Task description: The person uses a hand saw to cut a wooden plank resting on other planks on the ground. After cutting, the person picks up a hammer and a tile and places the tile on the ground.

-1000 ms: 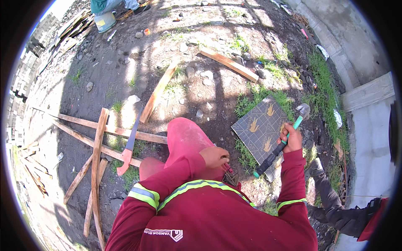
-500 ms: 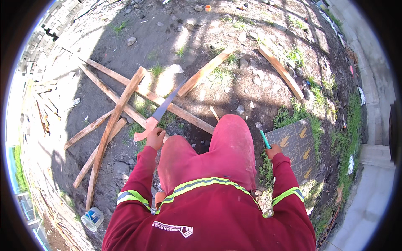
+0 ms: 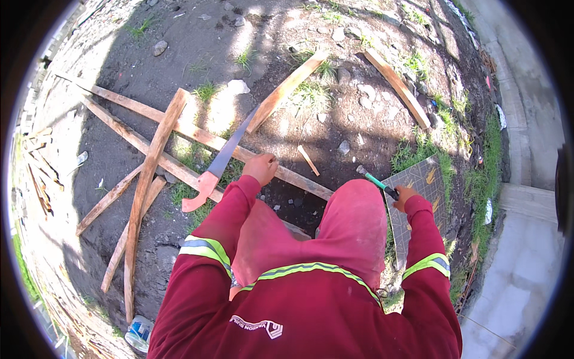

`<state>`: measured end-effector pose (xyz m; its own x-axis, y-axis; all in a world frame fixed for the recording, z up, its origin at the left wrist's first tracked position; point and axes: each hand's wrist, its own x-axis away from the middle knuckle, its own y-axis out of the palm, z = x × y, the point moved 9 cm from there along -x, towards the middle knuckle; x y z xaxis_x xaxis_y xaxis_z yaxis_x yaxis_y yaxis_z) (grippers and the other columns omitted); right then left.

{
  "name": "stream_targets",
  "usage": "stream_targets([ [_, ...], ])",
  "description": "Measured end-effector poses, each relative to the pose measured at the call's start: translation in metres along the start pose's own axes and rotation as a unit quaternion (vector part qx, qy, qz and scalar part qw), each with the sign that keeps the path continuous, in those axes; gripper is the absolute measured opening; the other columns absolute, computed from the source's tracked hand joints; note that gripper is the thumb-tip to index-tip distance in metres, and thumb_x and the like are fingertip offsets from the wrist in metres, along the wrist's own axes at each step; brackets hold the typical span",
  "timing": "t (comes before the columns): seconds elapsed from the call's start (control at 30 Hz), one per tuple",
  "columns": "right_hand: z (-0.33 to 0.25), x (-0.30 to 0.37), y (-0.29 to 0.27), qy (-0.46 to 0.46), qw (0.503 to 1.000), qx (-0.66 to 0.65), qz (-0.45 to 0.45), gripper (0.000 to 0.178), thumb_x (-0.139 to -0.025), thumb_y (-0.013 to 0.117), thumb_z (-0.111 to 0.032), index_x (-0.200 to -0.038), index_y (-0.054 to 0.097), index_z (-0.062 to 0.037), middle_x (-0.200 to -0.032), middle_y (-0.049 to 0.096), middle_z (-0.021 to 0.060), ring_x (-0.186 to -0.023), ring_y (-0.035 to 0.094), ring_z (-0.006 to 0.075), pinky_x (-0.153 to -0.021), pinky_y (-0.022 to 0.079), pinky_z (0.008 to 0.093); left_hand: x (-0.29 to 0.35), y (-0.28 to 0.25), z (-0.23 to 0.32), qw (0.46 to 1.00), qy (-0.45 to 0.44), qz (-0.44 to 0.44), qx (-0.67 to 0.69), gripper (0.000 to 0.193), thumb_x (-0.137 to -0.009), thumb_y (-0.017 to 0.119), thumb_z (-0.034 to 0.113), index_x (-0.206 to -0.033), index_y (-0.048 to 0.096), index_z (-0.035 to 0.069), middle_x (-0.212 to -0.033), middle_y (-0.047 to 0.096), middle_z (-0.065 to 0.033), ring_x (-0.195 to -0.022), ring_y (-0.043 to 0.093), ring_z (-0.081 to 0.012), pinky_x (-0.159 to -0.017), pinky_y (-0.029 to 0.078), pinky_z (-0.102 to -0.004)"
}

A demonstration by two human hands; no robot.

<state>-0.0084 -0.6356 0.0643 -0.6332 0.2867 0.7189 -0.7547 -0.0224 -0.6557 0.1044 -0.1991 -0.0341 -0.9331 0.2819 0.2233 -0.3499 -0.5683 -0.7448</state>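
My left hand (image 3: 260, 168) is over a long wooden plank (image 3: 302, 181), its fingers drawn together; whatever they pinch, if anything, is too small to make out. Left of it lies a handsaw (image 3: 222, 160) with a pinkish handle, resting across the planks. My right hand (image 3: 406, 197) is closed round the dark grip of a hammer (image 3: 376, 181) with a green shaft, its head pointing up and left. Beneath that hand is a grey sheet (image 3: 431, 179) with a line pattern and yellow marks. A small wood stick (image 3: 308, 160) lies on the soil beyond my knees.
Several planks cross one another on the left, one long plank (image 3: 152, 155) on top. Two short timbers, a left one (image 3: 287, 90) and a right one (image 3: 399, 90), lie farther off among stones and grass. A plastic bottle (image 3: 139, 332) lies lower left. Concrete (image 3: 520, 251) borders the right.
My left hand has moved from beside the saw handle, forward and right, to the long plank. My right hand has shifted a little forward with the hammer. The whole view has shifted slightly.
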Motion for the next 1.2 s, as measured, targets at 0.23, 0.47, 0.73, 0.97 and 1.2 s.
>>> stream_targets([
  [0.23, 0.008, 0.038, 0.019, 0.046, 0.998, -0.034, -0.020, 0.032, -0.083, 0.068, -0.028, -0.112, 0.060, -0.0163, -0.091, 0.069, 0.0162, -0.089, 0.066, 0.0372, -0.077, 0.053, 0.0473, -0.073, 0.057, -0.008, 0.996, 0.020, -0.063, -0.059, 0.030, -0.086, 0.062, 0.035, -0.101, 0.067, 0.009, -0.093, 0.069, -0.0175, -0.089, 0.065, -0.0370, -0.080, 0.051, -0.0475],
  [0.47, -0.002, 0.019, -0.001, 0.095, 0.984, -0.144, -0.041, 0.040, -0.079, 0.073, -0.029, -0.114, 0.064, -0.0131, -0.087, 0.068, 0.0176, -0.086, 0.066, 0.0380, -0.078, 0.052, 0.0460, -0.080, 0.068, -0.032, 0.997, -0.004, 0.024, -0.067, 0.024, -0.085, 0.063, 0.031, -0.081, 0.062, 0.008, -0.076, 0.067, -0.0146, -0.074, 0.065, -0.0363, -0.067, 0.052, -0.0478],
  [0.73, -0.001, -0.001, -0.022, 0.130, 0.977, -0.140, -0.090, 0.037, -0.078, 0.073, -0.029, -0.110, 0.066, -0.0116, -0.091, 0.069, 0.0157, -0.089, 0.067, 0.0355, -0.081, 0.053, 0.0434, -0.075, 0.064, -0.007, 0.990, 0.129, 0.047, -0.040, 0.019, -0.081, 0.064, 0.024, -0.072, 0.058, 0.009, -0.065, 0.062, -0.0118, -0.062, 0.062, -0.0324, -0.059, 0.050, -0.0450],
  [0.97, -0.007, 0.006, -0.010, 0.125, 0.975, -0.148, -0.110, 0.034, -0.077, 0.073, -0.028, -0.106, 0.067, -0.0108, -0.085, 0.068, 0.0164, -0.085, 0.067, 0.0358, -0.077, 0.052, 0.0442, -0.069, 0.068, -0.014, 0.992, 0.112, 0.054, -0.029, 0.016, -0.080, 0.064, 0.023, -0.074, 0.060, 0.008, -0.066, 0.063, -0.0118, -0.063, 0.062, -0.0323, -0.061, 0.049, -0.0457],
  [1.2, -0.011, 0.022, 0.006, 0.139, 0.978, -0.139, -0.073, 0.038, -0.081, 0.069, -0.029, -0.115, 0.062, -0.0137, -0.088, 0.069, 0.0171, -0.087, 0.067, 0.0380, -0.078, 0.053, 0.0466, -0.071, 0.063, -0.011, 0.990, 0.113, 0.070, -0.039, 0.014, -0.079, 0.064, 0.021, -0.074, 0.060, 0.008, -0.068, 0.064, -0.0114, -0.065, 0.062, -0.0318, -0.061, 0.049, -0.0449],
])
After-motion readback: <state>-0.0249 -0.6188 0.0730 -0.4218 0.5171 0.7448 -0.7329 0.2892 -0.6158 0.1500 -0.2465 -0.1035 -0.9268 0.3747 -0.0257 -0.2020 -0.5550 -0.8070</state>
